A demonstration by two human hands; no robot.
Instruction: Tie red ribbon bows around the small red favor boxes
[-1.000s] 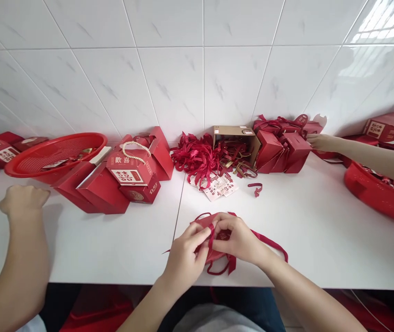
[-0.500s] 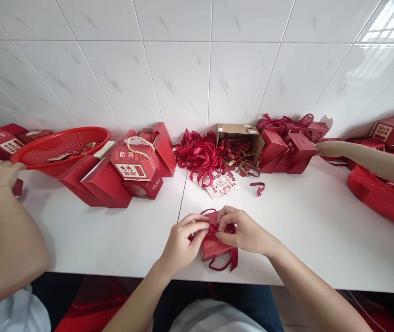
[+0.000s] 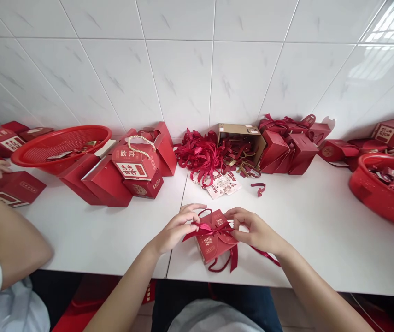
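- how's the left hand (image 3: 173, 230) gripping?
- it's pinching one side of the red ribbon (image 3: 205, 227), with barely a gap; the right hand (image 3: 255, 229) is pinching the other.
- and the red box (image 3: 214, 247)?
- it's lying beneath the ribbon, on the white table (image 3: 307, 235).

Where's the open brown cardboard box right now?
In the head view, the brown cardboard box sits by the tiled wall, just right of centre, between the ribbon pile on its left and red boxes on its right.
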